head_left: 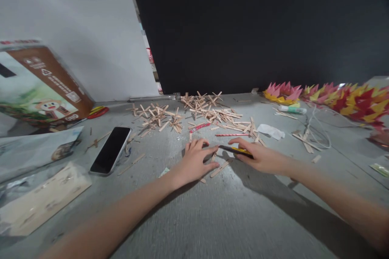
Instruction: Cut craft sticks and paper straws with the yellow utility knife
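**Knife and Stick: Handling and Hand Position**

**Location.** The knife (235,150) is in the right hand (258,156), above the middle of the tabletop (243,210). A stick (214,156) lies at the fingertips of the left hand (197,160). A second loose stick (220,168) lies just beside it, on the near side. The heap (225,115) of similar pieces is farther back, behind the red pencil (232,134).

**Handling.** The knife is probably light and rigid, with a handle that should not slip readily. Grip it by the yellow-marked rear portion; treat the narrow front end as sharp. The stick appears to be thin, flat wood: very light, stiff along its length, and likely to split or snap under a sideways load. Pin it flat or pinch it by its edges, with fingertips clear of the knife.

**Hand pose.** The right hand is closed around the knife, palm down, index finger bent along the upper side. The knife points left, its tip close to the left index finger; contact cannot be confirmed. The left hand is low and palm down, thumb and index finger apart with the stick between them. Whether it presses on the stick cannot be told. Both forearms angle inward from the lower corners.
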Demonstrator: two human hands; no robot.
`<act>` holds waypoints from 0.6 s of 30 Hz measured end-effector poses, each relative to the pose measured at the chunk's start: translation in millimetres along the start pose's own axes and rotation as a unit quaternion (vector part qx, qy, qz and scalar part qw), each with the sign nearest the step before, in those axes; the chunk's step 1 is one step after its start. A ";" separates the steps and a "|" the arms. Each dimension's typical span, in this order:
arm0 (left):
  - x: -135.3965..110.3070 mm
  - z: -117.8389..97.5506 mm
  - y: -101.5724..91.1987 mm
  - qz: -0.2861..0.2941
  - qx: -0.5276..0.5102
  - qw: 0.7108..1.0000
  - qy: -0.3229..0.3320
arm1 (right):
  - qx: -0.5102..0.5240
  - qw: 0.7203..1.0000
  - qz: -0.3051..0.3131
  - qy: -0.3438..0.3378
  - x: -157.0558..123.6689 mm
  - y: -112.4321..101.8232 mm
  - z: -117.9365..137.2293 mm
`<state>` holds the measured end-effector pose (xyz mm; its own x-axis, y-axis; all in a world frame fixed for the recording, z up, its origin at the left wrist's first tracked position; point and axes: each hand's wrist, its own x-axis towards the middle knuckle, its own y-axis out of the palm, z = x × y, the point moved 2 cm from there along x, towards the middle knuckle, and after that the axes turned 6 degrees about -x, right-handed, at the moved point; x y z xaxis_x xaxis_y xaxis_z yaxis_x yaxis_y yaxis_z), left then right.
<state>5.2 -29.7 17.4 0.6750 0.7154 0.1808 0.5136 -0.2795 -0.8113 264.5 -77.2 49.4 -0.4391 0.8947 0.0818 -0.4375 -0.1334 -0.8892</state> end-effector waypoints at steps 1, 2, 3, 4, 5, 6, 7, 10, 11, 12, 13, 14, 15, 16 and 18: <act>-3.2 2.0 -0.6 0.005 -0.008 1.000 -0.002 | 0.005 1.000 0.010 -0.001 -2.9 2.3 3.3; -6.2 3.8 -1.8 0.001 -0.010 1.000 -0.009 | 0.006 1.000 0.019 0.000 -4.9 4.2 6.2; -8.7 5.3 -3.3 -0.003 -0.010 1.000 -0.014 | 0.009 1.000 0.024 0.000 -5.9 5.4 8.5; -10.9 6.1 -4.7 0.000 -0.009 1.000 -0.014 | 0.017 0.999 0.030 -0.011 -6.1 6.3 10.6; -12.7 6.3 -6.5 -0.001 -0.009 1.000 -0.011 | 0.026 0.999 0.032 -0.021 -5.9 6.5 11.9; -14.0 5.9 -8.3 -0.001 -0.007 1.000 -0.004 | 0.033 0.998 0.034 -0.035 -5.5 6.4 12.4; -15.0 5.4 -10.4 -0.011 -0.003 1.000 0.000 | 0.038 0.998 0.035 -0.048 -5.0 6.1 12.1; -15.9 2.3 -13.3 0.000 0.002 1.000 0.026 | 0.083 0.996 0.023 -0.034 -5.1 6.2 4.3; -15.9 1.5 -13.6 0.004 0.003 1.000 0.029 | 0.108 0.994 0.027 -0.013 -5.7 7.4 0.2; -15.9 0.9 -13.6 0.003 0.004 1.000 0.028 | 0.136 0.990 0.038 0.007 -6.5 9.2 -3.9; -15.8 0.6 -13.6 0.001 0.005 1.000 0.026 | 0.168 0.984 0.050 0.028 -7.3 11.1 -7.8; -15.8 0.4 -13.7 -0.004 0.005 1.000 0.023 | 0.198 0.976 0.073 0.045 -8.2 13.2 -10.9; -15.8 0.4 -14.0 -0.008 0.005 1.000 0.021 | 0.222 0.969 0.084 0.064 -8.9 14.6 -13.5; -15.7 0.6 -14.4 -0.009 0.002 1.000 0.019 | 0.234 0.965 0.091 0.072 -9.3 15.3 -15.1; -15.5 1.4 -15.5 -0.001 -0.007 1.000 0.021 | 0.226 0.969 0.076 0.064 -9.5 14.2 -15.5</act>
<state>-14.0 -35.6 26.4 0.6947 0.6891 0.2064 0.5229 -0.2867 -0.8027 274.7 -81.0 29.0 -0.4377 0.8915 -0.1171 -0.6873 -0.4157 -0.5957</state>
